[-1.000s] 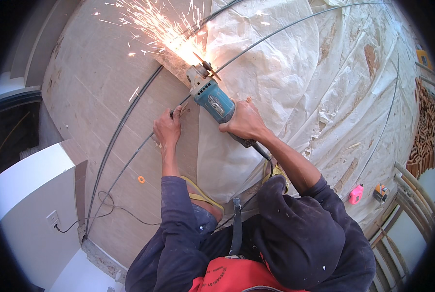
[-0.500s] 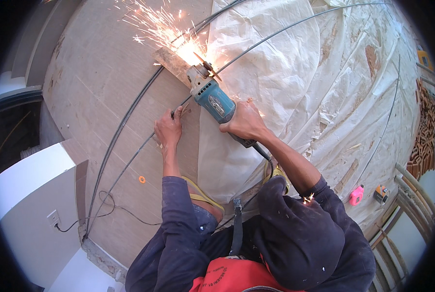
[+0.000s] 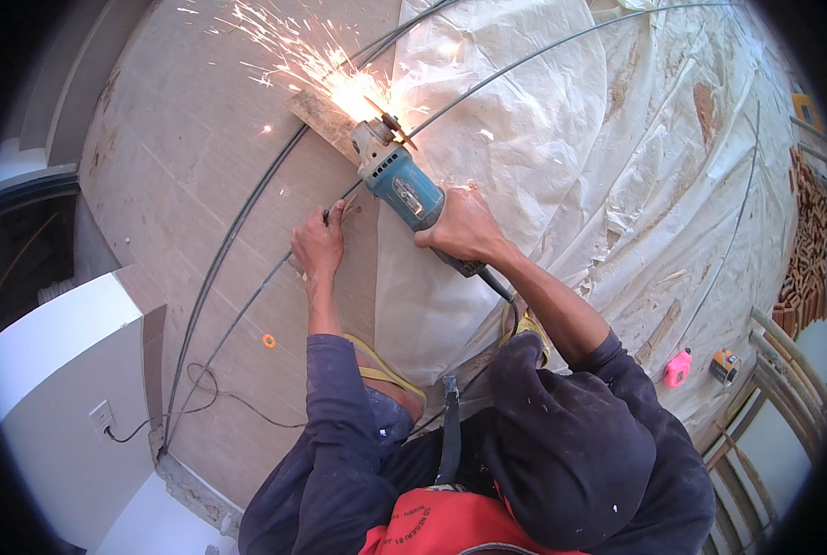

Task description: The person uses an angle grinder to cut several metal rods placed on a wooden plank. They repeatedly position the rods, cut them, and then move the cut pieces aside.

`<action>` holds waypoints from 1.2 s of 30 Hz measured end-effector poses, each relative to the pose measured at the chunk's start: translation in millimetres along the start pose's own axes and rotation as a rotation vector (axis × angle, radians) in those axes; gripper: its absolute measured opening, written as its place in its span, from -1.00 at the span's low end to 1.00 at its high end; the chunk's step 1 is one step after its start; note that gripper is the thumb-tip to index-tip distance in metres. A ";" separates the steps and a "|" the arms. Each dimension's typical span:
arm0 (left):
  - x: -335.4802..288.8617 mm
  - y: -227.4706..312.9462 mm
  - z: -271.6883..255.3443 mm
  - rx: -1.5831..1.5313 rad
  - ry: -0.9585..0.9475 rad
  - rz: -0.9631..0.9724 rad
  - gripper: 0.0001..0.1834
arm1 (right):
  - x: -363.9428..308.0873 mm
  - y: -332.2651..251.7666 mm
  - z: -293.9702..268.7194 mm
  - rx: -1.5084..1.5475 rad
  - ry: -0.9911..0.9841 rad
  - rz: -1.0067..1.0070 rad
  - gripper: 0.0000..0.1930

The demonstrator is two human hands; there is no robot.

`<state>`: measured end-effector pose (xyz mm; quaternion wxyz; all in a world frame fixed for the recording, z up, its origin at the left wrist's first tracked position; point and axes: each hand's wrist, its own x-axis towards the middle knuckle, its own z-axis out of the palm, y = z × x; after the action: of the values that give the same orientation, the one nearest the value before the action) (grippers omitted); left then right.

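My right hand (image 3: 469,228) is wrapped round the rear of a teal angle grinder (image 3: 407,190). At its far end the cutting disc (image 3: 390,121) meets a thin steel rod (image 3: 515,80), and sparks (image 3: 335,79) spray away toward the far left. My left hand (image 3: 318,245) grips the same kind of rod a little nearer to me, its fingers closed round it. A wooden board (image 3: 325,121) lies beneath the rod by the grinder's head. Glare hides the exact spot of contact.
Further steel rods (image 3: 233,227) run along the tiled floor at left. White plastic sheeting (image 3: 543,185) covers the right side. A pink tape measure (image 3: 678,368), a small box (image 3: 725,367) and an orange ring (image 3: 269,341) lie about. A cable plugs into a wall socket (image 3: 102,415).
The grinder and my right hand have shifted very slightly left. The spark spray has changed shape, and the sparks near my right shoulder are gone. My left hand keeps its grip.
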<state>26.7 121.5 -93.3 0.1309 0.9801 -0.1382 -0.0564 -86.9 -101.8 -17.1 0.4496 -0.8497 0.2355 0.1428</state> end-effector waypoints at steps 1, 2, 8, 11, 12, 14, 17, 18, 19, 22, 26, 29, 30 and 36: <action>0.2 -1.7 -0.1 -0.002 -0.020 -0.001 -0.29 | 1.2 2.2 2.2 -0.001 0.009 -0.021 -0.49; 0.8 -0.9 -1.6 -0.008 -0.042 -0.002 -0.30 | 1.2 3.6 3.2 -0.008 0.015 -0.017 -0.49; -0.4 -1.8 -1.0 -0.016 -0.003 0.016 -0.29 | -0.2 3.2 4.3 0.010 0.014 -0.017 -0.49; -0.6 2.5 -2.5 -0.018 -0.010 0.011 -0.30 | -0.4 5.5 4.9 -0.010 0.021 -0.011 -0.48; -0.6 3.6 -2.5 -0.015 -0.010 0.010 -0.30 | -0.1 6.3 4.2 -0.015 0.014 -0.005 -0.48; -0.6 2.2 -1.4 -0.010 -0.011 0.010 -0.30 | 0.0 7.7 4.9 -0.024 0.015 -0.007 -0.47; 1.2 -2.5 0.1 -0.008 -0.020 0.018 -0.30 | -0.9 8.0 5.9 -0.031 0.020 -0.012 -0.46; 1.9 -2.6 0.6 -0.011 -0.025 0.023 -0.29 | -1.9 6.8 3.7 -0.028 0.012 -0.003 -0.45; 1.8 -2.2 1.6 -0.009 -0.031 0.016 -0.29 | -3.1 5.4 1.4 -0.026 0.003 0.006 -0.45; 0.4 -3.0 -0.3 0.002 -0.028 -0.001 -0.29 | -5.8 0.5 -0.3 0.005 0.004 -0.025 -0.42; 0.5 -1.6 -0.9 -0.007 -0.033 0.005 -0.28 | -7.7 -2.0 -3.7 0.038 -0.021 0.018 -0.41; 0.6 0.4 -1.9 -0.012 -0.040 0.009 -0.28 | -6.9 4.8 2.9 0.028 0.035 -0.001 -0.42; 0.7 2.1 -2.0 -0.016 -0.039 0.011 -0.28 | -3.4 10.4 5.9 0.011 0.032 -0.015 -0.43; 0.4 -0.3 -0.8 0.015 -0.018 0.005 -0.29 | -3.0 2.1 -0.6 0.017 -0.042 0.030 -0.44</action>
<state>27.3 121.9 -92.7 0.1225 0.9801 -0.1424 -0.0640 -90.6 -102.5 -16.8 0.4594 -0.8391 0.2398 0.1653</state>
